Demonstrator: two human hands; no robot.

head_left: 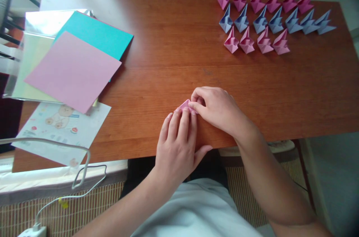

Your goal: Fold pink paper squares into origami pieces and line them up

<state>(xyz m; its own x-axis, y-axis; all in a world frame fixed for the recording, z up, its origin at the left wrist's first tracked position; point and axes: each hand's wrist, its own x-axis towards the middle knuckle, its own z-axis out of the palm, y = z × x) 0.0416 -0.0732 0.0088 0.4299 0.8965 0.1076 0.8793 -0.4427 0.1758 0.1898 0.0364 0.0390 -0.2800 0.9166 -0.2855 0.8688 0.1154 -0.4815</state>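
Note:
A small piece of folded pink paper (185, 104) lies on the wooden table close to its front edge. My left hand (178, 139) rests flat with its fingers stretched out, the fingertips on the paper's near edge and covering part of it. At the paper's right end, the thumb and curled forefinger of my right hand (217, 108) close on its corner. How many layers the fold has cannot be made out under the fingers.
Rows of folded paper figures, dark pink (257, 2), blue (260, 22) and light pink (264, 41), stand at the back right. On the left lie a pink sheet (74, 70), a turquoise sheet (97, 35) and a printed bear sheet (84, 125). A white cable (56, 144) crosses the front left.

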